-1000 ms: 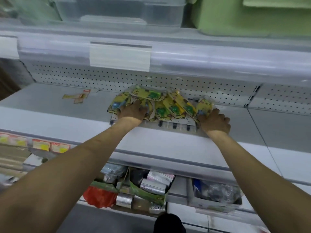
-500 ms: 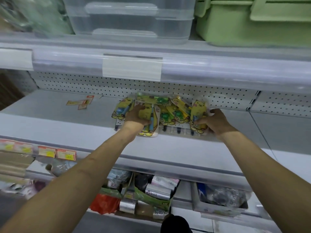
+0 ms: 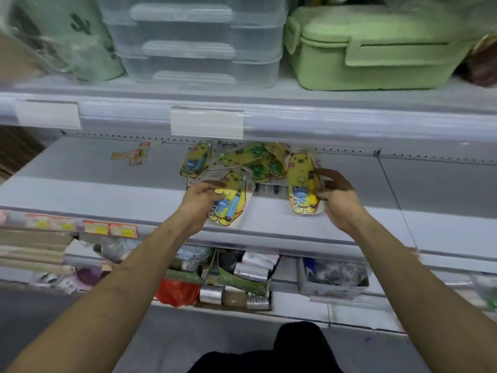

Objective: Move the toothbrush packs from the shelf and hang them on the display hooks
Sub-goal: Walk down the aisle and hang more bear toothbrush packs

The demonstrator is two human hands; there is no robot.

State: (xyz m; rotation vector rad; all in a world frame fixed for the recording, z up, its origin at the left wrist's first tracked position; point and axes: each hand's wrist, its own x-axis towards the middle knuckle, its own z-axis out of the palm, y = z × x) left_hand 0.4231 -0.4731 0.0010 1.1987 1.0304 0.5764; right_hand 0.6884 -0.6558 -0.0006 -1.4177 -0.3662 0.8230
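A heap of yellow bear-shaped toothbrush packs [image 3: 250,161] lies at the back of the grey shelf [image 3: 94,181], against the perforated back panel. My left hand [image 3: 200,201] grips one pack with a blue toothbrush [image 3: 231,201], lifted off the heap toward the shelf's front. My right hand [image 3: 336,195] pinches the right edge of another pack with a yellow toothbrush [image 3: 301,184], held upright above the shelf. No display hooks are in view.
Small loose price cards [image 3: 133,154] lie on the shelf at the left. Above, an upper shelf carries clear plastic boxes [image 3: 199,41] and a green lunch box [image 3: 371,47]. Below, a lower shelf holds mixed packaged goods [image 3: 236,278] and price labels [image 3: 107,228].
Both hands went from resting on the heap to each gripping one pack and lifting it toward me. The camera tilted up, showing more of the upper shelf.
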